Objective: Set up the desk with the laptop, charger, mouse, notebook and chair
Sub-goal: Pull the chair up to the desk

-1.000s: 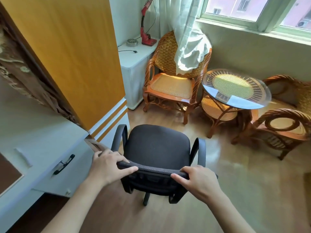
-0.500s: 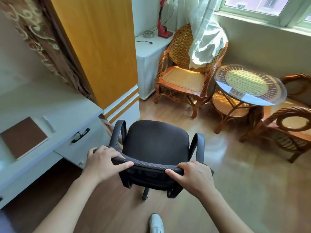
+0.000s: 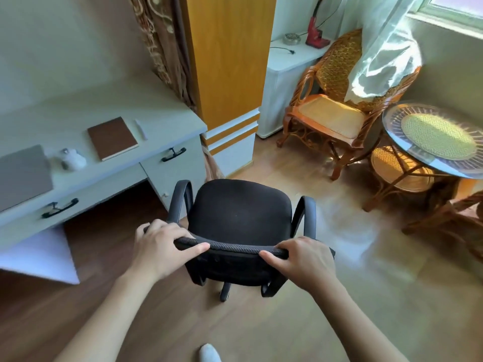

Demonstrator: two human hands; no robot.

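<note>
Chair (image 3: 241, 218) has swung toward the surface (image 3: 109, 111) since a second ago; more of the surface now in view. Chair sits on the floor just right of the surface's kneehole. Laptop (image 3: 22, 176), notebook (image 3: 112, 138), white charger (image 3: 73, 159) lie on the surface. Left hand (image 3: 159, 248) and right hand (image 3: 300, 259) both closed on chair's backrest top.

Both bare forearms extend forward from the lower frame edge. The left hand (image 3: 160, 248) and the right hand (image 3: 300, 259) are each closed in a grip, fingers curled over, thumbs pointing inward toward each other.
</note>
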